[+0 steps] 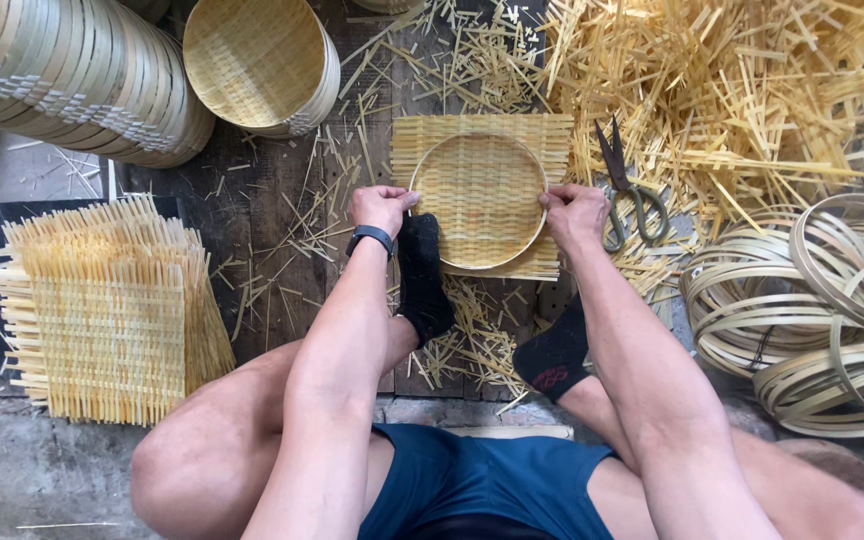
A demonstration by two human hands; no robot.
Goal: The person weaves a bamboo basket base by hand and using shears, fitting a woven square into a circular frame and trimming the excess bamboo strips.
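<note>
Wooden floor (262, 200), strewn with bamboo offcuts.
Left hand (382, 208) and right hand (574, 212) each clench the hoop (479, 140) on the woven mat (552, 135); press evenly, keeping it centred.

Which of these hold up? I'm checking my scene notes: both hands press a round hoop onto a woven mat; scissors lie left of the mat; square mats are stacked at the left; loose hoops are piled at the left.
1. Both the left hand and right hand press the round hoop onto the woven mat: true.
2. The scissors lie left of the mat: false, they lie right of it.
3. The stack of square mats sits at the left: true.
4. The loose hoops are piled at the left: false, at the right.
</note>
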